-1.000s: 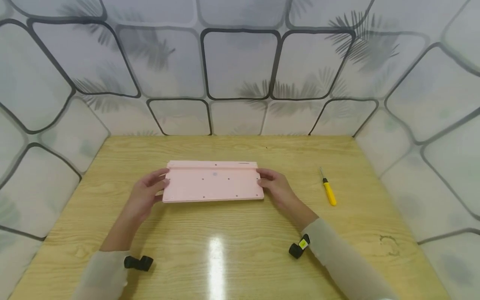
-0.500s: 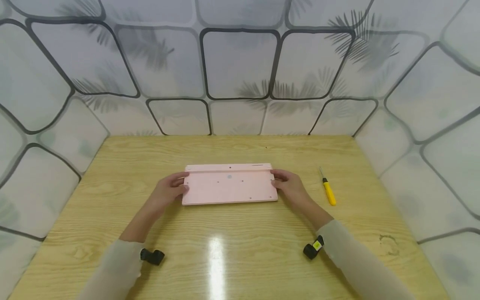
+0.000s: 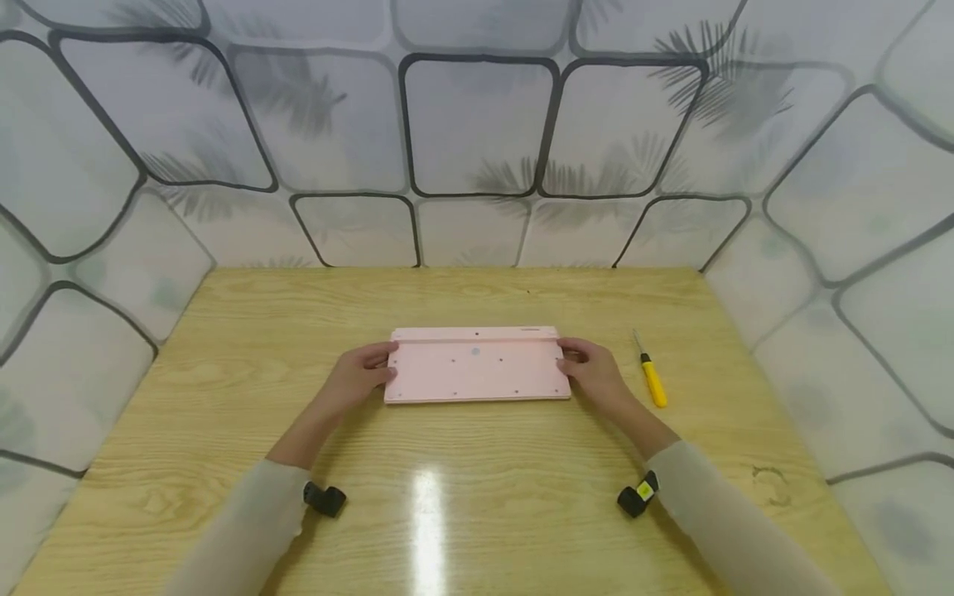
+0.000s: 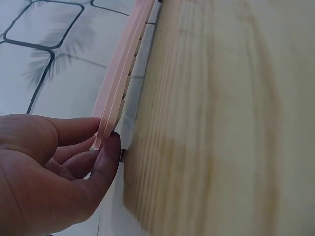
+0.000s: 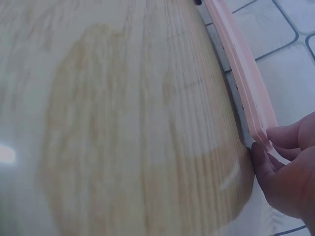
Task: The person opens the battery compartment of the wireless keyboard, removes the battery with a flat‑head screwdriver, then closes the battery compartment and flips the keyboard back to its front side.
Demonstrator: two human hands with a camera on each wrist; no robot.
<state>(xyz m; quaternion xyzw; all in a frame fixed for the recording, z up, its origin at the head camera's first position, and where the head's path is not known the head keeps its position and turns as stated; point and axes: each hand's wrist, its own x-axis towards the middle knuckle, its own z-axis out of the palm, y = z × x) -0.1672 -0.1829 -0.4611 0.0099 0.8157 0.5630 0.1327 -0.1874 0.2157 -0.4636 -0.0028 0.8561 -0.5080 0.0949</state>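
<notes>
A pink keyboard [image 3: 477,372] lies underside up between both hands at the middle of the table, with several small dark screw spots on its back. My left hand [image 3: 359,377] grips its left end; in the left wrist view, thumb and fingers pinch the corner of the pink keyboard [image 4: 118,78], and key edges show along its lower side. At the other end my right hand [image 3: 594,377] holds it the same way, with the keyboard's pink edge [image 5: 246,73] between thumb and fingers in the right wrist view. Whether it touches the table I cannot tell.
A screwdriver [image 3: 653,381] with a yellow handle lies right of the right hand, its tip pointing away. The wood-grain table [image 3: 477,463] meets patterned walls [image 3: 477,124] at the back and both sides. Black wrist cameras [image 3: 325,499] sit on both sleeves.
Both hands have carried the keyboard to the right, and it looks smaller and flatter than a second ago. The screwdriver has stayed where it was.
</notes>
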